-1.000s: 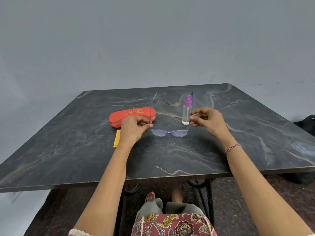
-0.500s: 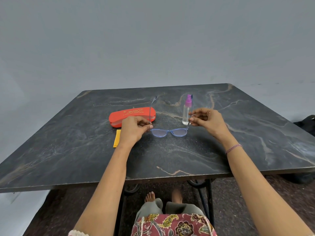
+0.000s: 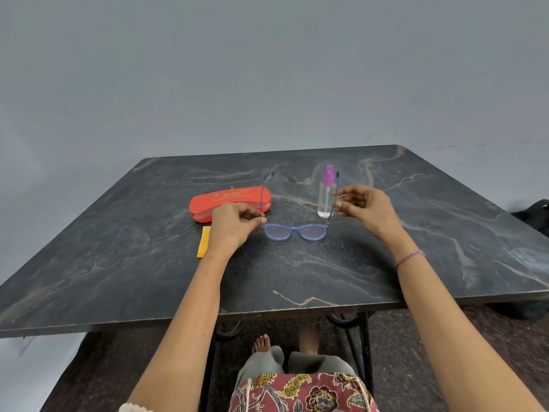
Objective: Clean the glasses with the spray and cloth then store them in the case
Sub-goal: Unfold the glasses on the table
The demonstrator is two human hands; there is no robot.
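Observation:
Blue-framed glasses (image 3: 294,231) rest lens-down on the dark marble table (image 3: 297,272), both temples pointing up. My left hand (image 3: 234,226) pinches the left temple near its hinge. My right hand (image 3: 367,211) is beside the right temple with its fingers spread, the fingertips just at the temple. A clear spray bottle (image 3: 325,197) with a purple top stands right behind that temple. The closed orange-red case (image 3: 230,202) lies behind my left hand. A folded yellow cloth (image 3: 203,242) lies to the left of my left hand.
A grey wall stands behind the table. A black bag (image 3: 534,212) sits on the floor at the right. My knees and feet show under the table's near edge, beside its black metal legs.
My right hand's fingers have loosened from a pinch on the right temple and spread apart. The left hand and the glasses have stayed in place.

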